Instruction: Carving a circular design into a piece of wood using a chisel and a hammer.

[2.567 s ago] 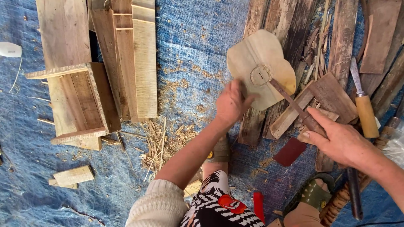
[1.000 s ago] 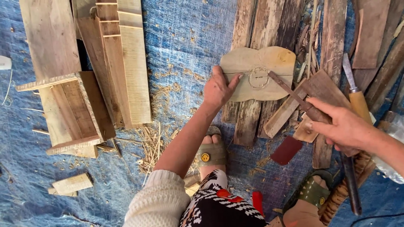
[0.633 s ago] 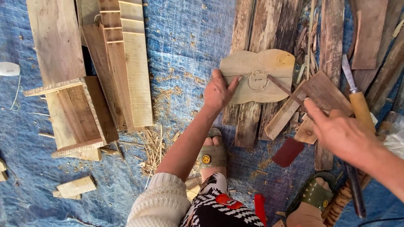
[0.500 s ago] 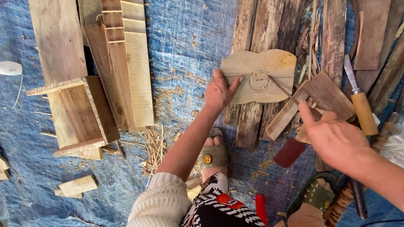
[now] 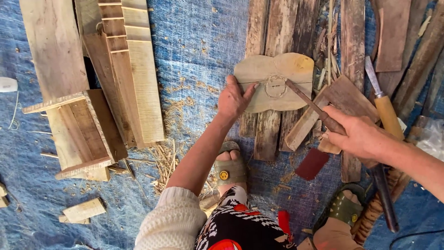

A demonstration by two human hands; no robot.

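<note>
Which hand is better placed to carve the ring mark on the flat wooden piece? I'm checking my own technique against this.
Likely the right hand: it grips the chisel, whose tip sits by the ring mark. The left hand lies flat on the wooden piece, bracing its left edge.

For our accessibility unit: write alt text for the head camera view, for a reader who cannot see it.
A left hand steadies a curvy flat wooden cutout on planks while the right hand works a thin metal tool at its centre.

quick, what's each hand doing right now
Left hand: open, pressed flat on the curved wooden piece.
Right hand: closed around a chisel, its tip on the carved circle.
</note>
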